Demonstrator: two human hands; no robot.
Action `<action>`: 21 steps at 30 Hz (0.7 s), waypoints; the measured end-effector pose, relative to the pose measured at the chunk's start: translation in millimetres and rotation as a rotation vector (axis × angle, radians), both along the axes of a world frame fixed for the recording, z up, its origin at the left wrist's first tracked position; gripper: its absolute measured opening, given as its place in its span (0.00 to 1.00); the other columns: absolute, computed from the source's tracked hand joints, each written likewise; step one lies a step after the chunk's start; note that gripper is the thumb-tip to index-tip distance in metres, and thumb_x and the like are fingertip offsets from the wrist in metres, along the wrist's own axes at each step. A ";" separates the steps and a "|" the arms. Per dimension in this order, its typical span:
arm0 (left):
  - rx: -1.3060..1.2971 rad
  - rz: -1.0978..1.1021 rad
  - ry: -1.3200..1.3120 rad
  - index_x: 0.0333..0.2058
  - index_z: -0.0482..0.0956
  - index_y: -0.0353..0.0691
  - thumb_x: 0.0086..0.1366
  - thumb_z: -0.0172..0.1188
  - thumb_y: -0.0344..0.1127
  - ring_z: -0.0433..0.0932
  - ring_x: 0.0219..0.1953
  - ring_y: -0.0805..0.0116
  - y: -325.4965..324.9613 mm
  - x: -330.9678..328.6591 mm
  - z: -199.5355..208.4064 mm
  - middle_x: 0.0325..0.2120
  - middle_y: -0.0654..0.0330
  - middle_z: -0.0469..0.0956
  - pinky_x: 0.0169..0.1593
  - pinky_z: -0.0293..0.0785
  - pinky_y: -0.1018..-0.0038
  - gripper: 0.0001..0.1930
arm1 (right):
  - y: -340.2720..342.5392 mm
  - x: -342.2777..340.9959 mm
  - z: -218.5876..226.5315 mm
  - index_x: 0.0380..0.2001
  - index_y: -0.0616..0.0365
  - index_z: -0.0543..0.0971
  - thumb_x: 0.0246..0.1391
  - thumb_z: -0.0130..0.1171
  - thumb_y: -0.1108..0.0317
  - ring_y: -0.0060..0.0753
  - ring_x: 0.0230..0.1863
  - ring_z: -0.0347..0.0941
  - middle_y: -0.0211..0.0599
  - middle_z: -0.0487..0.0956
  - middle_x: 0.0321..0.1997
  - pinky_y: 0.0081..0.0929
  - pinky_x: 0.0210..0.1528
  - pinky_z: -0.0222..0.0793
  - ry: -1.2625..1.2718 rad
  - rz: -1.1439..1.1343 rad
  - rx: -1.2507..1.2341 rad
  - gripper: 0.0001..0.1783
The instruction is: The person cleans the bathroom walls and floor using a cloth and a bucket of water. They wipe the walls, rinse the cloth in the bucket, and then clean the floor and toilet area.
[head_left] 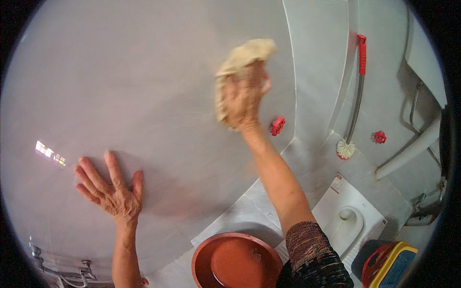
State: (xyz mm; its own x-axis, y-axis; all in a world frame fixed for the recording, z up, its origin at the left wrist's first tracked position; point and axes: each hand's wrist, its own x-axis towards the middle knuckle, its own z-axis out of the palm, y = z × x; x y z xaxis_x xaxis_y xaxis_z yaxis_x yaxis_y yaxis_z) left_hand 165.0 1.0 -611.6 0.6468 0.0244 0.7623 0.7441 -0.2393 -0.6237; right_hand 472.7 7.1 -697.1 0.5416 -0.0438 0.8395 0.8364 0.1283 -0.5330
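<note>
My right hand [244, 102] presses a cream-coloured cloth [249, 52] against the grey tiled wall [158, 72]. The cloth is bunched under the palm and sticks out past the fingers; hand and cloth are slightly smeared by motion. Lower on the left, my left hand [114, 188] lies flat on the same wall with its fingers spread and nothing in it. A red valve knob [277, 125] juts from the wall just below and right of my right hand.
Below stands a reddish-brown basin [199, 257]. A white squat toilet [331, 211] is set in the floor at the right. A red-handled toilet brush [355, 108] leans in the corner near a second red knob [380, 137] and a white pipe [408, 150]. Metal tap fittings [86, 271] are at lower left.
</note>
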 end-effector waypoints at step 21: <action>0.027 0.031 0.027 0.59 0.62 0.42 0.64 0.41 0.60 0.47 0.65 0.42 -0.6 0.8 6.1 0.62 0.40 0.50 0.65 0.34 0.52 0.34 | -19.7 71.4 23.6 0.62 0.62 0.55 0.56 0.48 0.55 0.53 0.67 0.45 0.53 0.51 0.67 0.52 0.62 0.42 -0.196 0.130 -0.128 0.35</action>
